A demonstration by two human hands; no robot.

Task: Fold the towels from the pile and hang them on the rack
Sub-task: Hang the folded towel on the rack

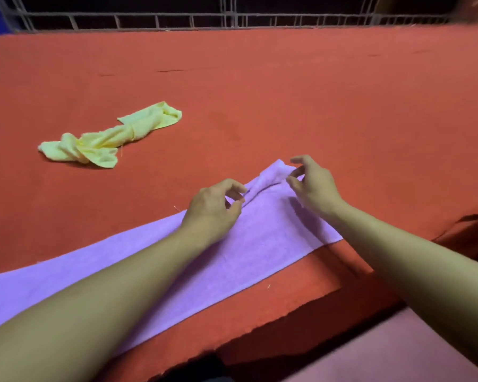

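A long purple towel (260, 252) lies flat across the near part of the red-covered table (287, 92), running from the lower left to a wrinkled far end. My left hand (213, 210) is at that end, with thumb and forefinger pinching a raised fold of the towel. My right hand (312, 186) is just to its right, fingers curled, pinching the towel's crumpled far edge. A crumpled yellow towel (108, 139) lies by itself on the table to the far left, away from both hands.
A grey metal rack (232, 17) with bars runs along the far edge of the table. The table's near edge (301, 312) drops off at the lower right, with pinkish floor below.
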